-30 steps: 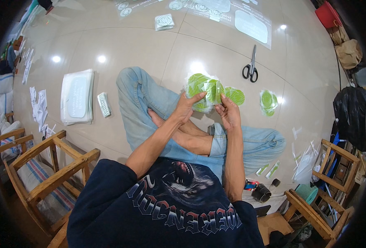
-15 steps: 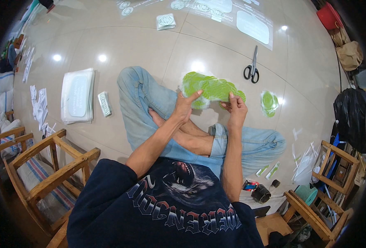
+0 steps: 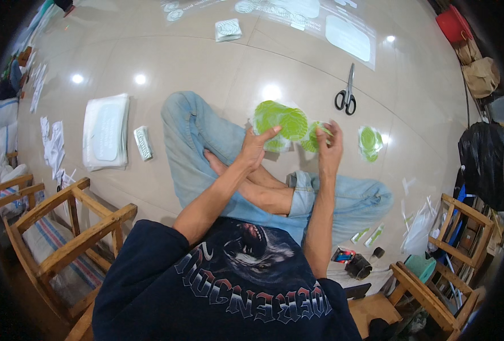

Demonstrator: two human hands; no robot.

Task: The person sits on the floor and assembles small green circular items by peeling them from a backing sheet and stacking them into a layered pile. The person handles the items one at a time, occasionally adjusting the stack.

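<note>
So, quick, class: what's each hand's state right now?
Left hand: closed, holding a stack of green-patterned pieces.
Right hand: at more green pieces; whether gripping them cannot be told.

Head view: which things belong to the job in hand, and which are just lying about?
Seem to belong:
Green-patterned pieces, held in the left hand, with the right hand at their right end
Matching green item, apart to the right
Scissors, perhaps

Apparently just lying about:
Red container, upper right
Black plastic bag, far right
Wooden frame, lower left
</note>
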